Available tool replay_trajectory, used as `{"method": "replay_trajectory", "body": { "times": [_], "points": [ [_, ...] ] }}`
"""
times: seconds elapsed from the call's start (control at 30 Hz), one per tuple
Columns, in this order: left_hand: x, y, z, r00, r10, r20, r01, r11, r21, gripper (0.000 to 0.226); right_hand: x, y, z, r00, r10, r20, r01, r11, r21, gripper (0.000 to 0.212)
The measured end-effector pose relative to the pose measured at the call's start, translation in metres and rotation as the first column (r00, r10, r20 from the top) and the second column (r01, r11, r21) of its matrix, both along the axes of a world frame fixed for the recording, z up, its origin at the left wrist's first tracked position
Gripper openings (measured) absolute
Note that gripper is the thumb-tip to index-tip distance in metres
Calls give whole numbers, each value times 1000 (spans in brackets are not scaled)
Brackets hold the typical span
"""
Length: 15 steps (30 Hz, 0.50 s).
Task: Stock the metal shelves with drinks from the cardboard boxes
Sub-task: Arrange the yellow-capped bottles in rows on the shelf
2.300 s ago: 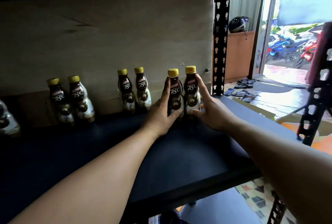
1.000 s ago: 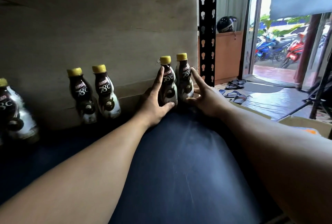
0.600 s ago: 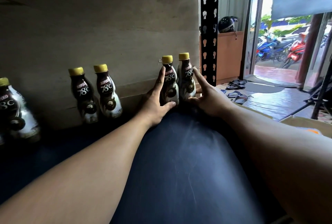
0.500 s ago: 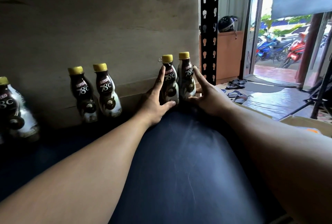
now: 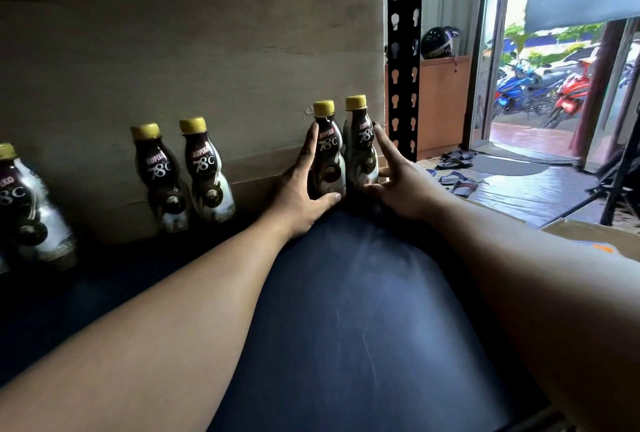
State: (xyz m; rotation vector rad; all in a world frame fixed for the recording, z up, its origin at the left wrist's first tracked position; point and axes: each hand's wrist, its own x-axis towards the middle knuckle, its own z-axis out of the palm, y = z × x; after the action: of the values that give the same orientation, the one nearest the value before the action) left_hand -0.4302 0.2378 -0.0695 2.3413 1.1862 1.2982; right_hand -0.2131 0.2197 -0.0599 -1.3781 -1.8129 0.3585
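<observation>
— Holding what, and how?
— Left hand (image 5: 298, 189) wrapped on the left bottle (image 5: 329, 161), index laid up its side, thumb across the foot. Right hand (image 5: 398, 182) mirrored on the right bottle (image 5: 360, 151), thumb low, index up the outer flank. Close together, not touching, kept apart by the pair itself.
— Standing where?
— On the dark shelf board (image 5: 346, 293), far back on the right, against the brown back panel (image 5: 207, 50), just beside the perforated upright post (image 5: 403, 50). Side by side, touching or nearly so (hard to tell at the waist).
— Why gripped low and from outside?
— Probably to press the two together and square them to the panel without tipping; steadier than pinching caps.
— Pointing which way?
— Long axis upright, yellow caps up, labels forward, "78°C" readable.
— Matching the rest?
— Same as the other pair (image 5: 180, 172) further left along the panel, plus one more bottle (image 5: 24, 210) at the left edge. Gaps between groups. Cardboard box (image 5: 595, 237) low at right, contents hidden.
</observation>
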Motion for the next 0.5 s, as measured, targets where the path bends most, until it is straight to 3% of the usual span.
{"method": "replay_trajectory", "body": {
  "times": [0.3, 0.5],
  "points": [
    [2, -10, 5, 999, 54, -4, -54, 998, -23, 122, 1, 3, -3, 999, -20, -38, 21, 999, 26, 108],
    [7, -29, 12, 989, 147, -5, -145, 973, -180, 134, -1, 2, -1, 996, -62, -66, 61, 998, -24, 112]
  ]
}}
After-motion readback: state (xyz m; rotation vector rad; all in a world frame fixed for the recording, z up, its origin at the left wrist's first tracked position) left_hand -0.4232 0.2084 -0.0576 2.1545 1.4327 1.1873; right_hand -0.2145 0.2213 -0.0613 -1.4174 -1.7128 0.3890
